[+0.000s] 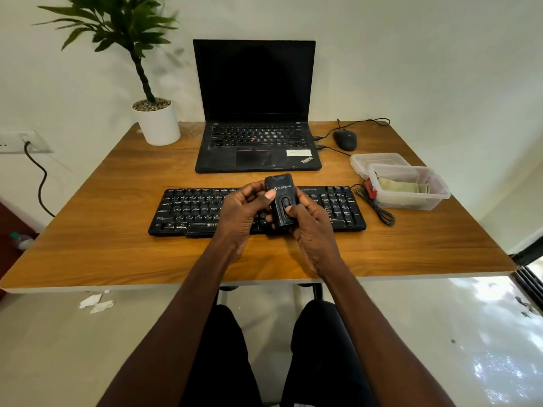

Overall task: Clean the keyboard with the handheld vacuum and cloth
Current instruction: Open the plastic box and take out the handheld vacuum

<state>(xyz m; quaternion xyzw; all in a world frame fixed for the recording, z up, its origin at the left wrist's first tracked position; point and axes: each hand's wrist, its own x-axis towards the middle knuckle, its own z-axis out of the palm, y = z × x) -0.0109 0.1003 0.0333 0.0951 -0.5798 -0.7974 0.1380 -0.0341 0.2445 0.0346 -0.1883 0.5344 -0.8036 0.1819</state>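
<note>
Lying beyond the keyboard (257, 209) are a laptop (255, 113) and, right, a clear box (411, 188) holding a cloth (402, 188). Both hands, left hand (239, 212) and right hand (311, 227), have fingers grasping the handheld vacuum (280, 201), its long axis running near to far.

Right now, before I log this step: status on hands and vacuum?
Both hands, left hand and right hand, grip the handheld vacuum above the keyboard. Cloth in its container. Nothing in the way.

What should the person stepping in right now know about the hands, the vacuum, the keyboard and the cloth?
Left hand: grips the handheld vacuum from its left side.
Right hand: holds the vacuum, thumb on its button.
Vacuum is held above the middle of the keyboard on the table.
Cloth lies in the clear container at the right.
Done: vacuum picked up.
Left: vacuum the keys, then wipe with the cloth.
</note>
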